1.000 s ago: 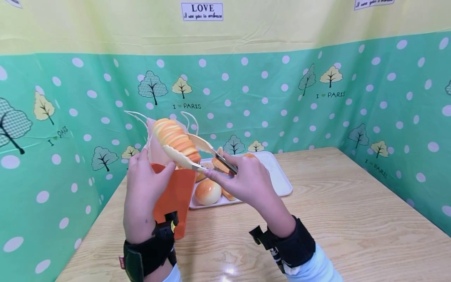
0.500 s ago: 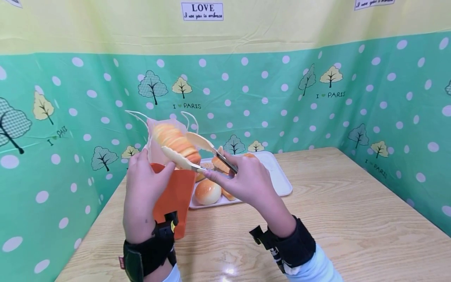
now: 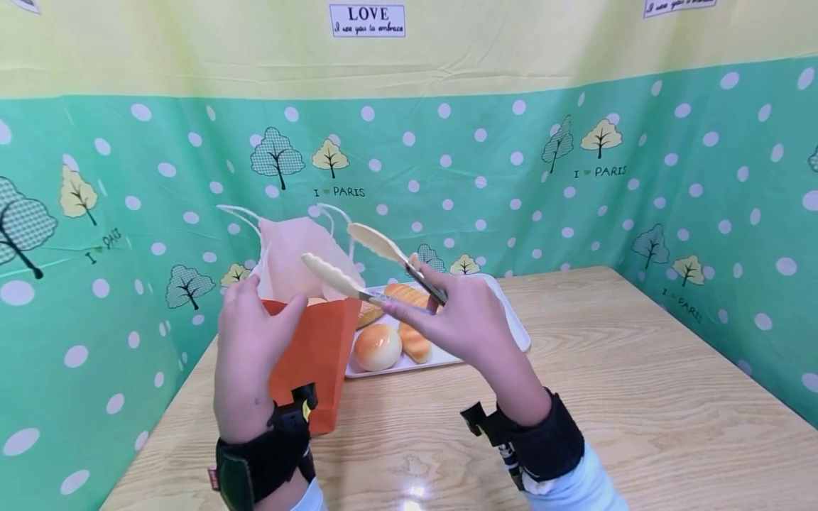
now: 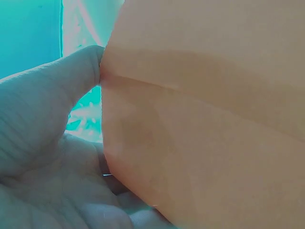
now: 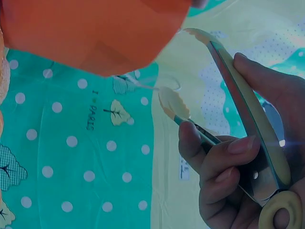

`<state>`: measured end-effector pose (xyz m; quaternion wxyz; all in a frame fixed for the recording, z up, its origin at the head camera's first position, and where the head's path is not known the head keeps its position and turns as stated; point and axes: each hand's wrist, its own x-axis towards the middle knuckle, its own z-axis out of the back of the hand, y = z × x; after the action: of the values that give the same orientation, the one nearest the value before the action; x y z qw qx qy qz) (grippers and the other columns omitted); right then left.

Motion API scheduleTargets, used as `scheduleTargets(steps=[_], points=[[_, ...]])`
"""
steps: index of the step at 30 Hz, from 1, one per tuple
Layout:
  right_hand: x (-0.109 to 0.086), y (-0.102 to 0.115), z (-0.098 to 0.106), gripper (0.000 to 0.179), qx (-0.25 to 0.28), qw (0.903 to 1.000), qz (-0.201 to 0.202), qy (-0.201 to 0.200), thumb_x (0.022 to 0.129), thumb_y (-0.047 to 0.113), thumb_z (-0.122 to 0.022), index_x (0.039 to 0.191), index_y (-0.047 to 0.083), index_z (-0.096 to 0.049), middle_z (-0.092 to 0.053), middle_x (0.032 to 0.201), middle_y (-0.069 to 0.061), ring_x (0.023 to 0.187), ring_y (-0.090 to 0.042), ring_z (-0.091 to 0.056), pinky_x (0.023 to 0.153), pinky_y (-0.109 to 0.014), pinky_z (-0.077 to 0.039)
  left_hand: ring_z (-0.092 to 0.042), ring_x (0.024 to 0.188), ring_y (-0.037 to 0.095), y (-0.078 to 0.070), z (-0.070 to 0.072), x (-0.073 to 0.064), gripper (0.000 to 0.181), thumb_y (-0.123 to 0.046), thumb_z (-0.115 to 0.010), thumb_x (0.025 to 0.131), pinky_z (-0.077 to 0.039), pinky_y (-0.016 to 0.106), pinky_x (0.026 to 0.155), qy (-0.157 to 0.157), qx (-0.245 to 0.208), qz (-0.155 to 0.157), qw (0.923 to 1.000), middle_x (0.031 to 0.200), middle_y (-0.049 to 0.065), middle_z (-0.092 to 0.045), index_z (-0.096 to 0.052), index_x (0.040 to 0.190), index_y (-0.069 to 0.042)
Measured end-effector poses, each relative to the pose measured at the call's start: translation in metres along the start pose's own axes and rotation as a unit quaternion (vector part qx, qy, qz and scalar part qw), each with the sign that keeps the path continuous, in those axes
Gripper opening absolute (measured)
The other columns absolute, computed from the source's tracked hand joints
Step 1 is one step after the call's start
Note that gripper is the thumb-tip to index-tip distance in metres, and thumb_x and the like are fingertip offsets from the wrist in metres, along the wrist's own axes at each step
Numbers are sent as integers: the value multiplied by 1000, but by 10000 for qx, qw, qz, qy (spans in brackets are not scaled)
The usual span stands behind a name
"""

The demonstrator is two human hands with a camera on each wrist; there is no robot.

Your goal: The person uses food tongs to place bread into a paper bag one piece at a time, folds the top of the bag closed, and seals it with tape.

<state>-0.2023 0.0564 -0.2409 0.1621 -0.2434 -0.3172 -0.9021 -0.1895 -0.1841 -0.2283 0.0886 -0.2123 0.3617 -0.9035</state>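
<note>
My left hand grips the side of an orange paper bag, its thumb at the top rim; the left wrist view shows the thumb tip on the bag's edge and fingers passing behind. The bag's pink inner back wall and white cord handles stand up above the front. A pale sliver of bread peeks over the front rim. My right hand holds a pair of food tongs with cream scalloped tips. The tongs are spread beside the bag's mouth, nothing between their tips.
Behind and right of the bag lies a white tray with a round bun, a long loaf and other breads at its left part. The wooden table is enclosed by a green and yellow curtain.
The striped bread has left the tongs and dropped into the bag. The tongs' tips have spread, and my right hand has moved slightly right. The bag and left hand shifted slightly left.
</note>
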Motion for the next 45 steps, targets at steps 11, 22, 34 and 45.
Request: scheduleTargets(steps=[11,22,34,45], points=[[18,-62,36,85,-166,9959,-818,-349,70,76,-52,133,20,-52,-61,68,-6,57,-21,-49,46,-32,-38,-31,124,47,-2,0,1,80,-37,-54,89,-46,65,92,118,158,-194,9996,148,32,-23,-17,146,5],[19,-145,34,66,-1792,9552,-2114,1036,64,75,-59,62,10,-52,-44,65,-8,60,-25,-46,46,-32,-32,-34,120,46,-5,-4,0,80,-40,-54,89,-47,65,91,144,97,-351,9992,144,31,-28,-19,145,5],[21,-192,-7,54,-1297,9361,-2562,2030,65,65,-67,61,11,-61,-60,62,-4,55,-19,-52,47,-30,-37,-35,118,45,-6,-6,-1,80,-40,-54,89,-48,65,90,201,131,-371,9990,143,31,-29,-19,146,4],[16,-184,24,46,-1275,9374,-2472,2094,69,55,-70,61,12,-60,-57,59,-4,51,-17,-50,48,-30,-38,-34,120,46,-7,-8,-2,79,-39,-52,90,-47,65,90,265,120,-361,9989,146,31,-25,-17,147,3]])
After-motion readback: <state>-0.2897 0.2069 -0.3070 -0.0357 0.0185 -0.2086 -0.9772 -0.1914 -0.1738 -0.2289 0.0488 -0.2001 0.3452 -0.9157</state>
